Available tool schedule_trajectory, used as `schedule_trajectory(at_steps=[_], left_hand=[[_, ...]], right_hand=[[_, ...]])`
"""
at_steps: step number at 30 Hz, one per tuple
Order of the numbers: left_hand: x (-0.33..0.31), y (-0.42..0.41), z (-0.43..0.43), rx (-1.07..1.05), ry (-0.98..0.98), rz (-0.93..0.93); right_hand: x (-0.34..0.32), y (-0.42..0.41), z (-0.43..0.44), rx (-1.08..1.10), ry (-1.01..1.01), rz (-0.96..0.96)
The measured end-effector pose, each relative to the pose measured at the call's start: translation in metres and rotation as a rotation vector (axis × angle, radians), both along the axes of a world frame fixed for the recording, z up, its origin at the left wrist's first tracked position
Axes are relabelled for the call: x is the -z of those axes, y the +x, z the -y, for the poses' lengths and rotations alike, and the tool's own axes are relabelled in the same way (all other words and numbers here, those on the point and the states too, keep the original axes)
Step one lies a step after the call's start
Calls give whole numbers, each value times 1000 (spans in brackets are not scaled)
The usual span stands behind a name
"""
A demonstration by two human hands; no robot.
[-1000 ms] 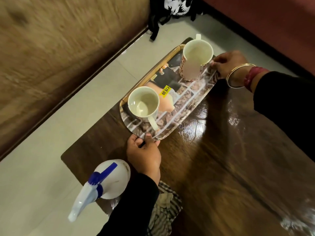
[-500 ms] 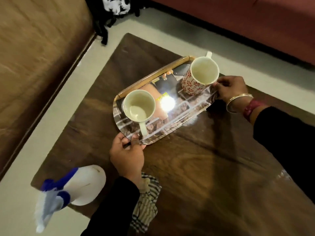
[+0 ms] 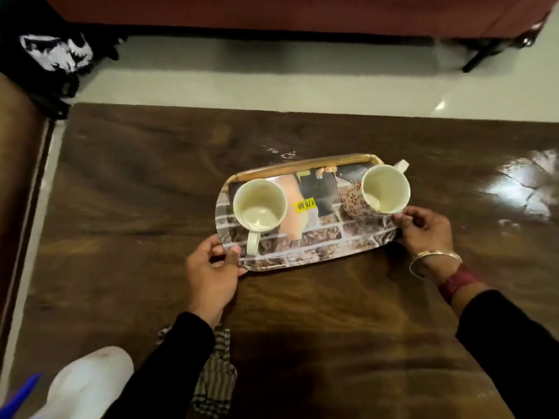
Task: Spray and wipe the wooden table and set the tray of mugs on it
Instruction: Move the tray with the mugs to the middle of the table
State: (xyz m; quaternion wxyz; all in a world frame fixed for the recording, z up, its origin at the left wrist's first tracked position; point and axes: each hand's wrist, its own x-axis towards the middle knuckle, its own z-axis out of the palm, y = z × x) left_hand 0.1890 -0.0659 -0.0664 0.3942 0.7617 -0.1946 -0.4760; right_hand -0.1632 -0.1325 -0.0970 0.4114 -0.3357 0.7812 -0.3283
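An oval printed tray (image 3: 314, 252) sits over the middle of the dark, glossy wooden table (image 3: 136, 207); I cannot tell whether it touches the top. On it stand two empty cream mugs: a plain one (image 3: 259, 207) at the left and a red-flowered one (image 3: 382, 190) at the right. My left hand (image 3: 211, 267) grips the tray's near left rim. My right hand (image 3: 423, 228), with a bangle on the wrist, grips the right end. A white spray bottle (image 3: 87, 385) with a blue trigger stands at the near left corner. A striped cloth (image 3: 214, 379) lies beside it, partly under my left sleeve.
A red sofa (image 3: 302, 10) runs along the far side, with a strip of pale floor (image 3: 272, 80) between it and the table. A black and white bag (image 3: 48, 55) lies at the far left. Brown furniture (image 3: 15, 176) borders the table's left side.
Both hands have carried the tray from the table's far corner inward to the middle of the top. The view has swung round, so the table now lies square in front.
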Motion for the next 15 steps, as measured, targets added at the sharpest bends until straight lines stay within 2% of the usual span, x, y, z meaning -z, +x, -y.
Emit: schedule_trajectory(at_steps=[6, 15], left_hand=[[15, -28, 11, 138, 39, -16], [13, -41, 17, 179, 50, -5]], right_hand=[[3, -41, -39, 97, -15, 1], [3, -51, -50, 160, -37, -15]])
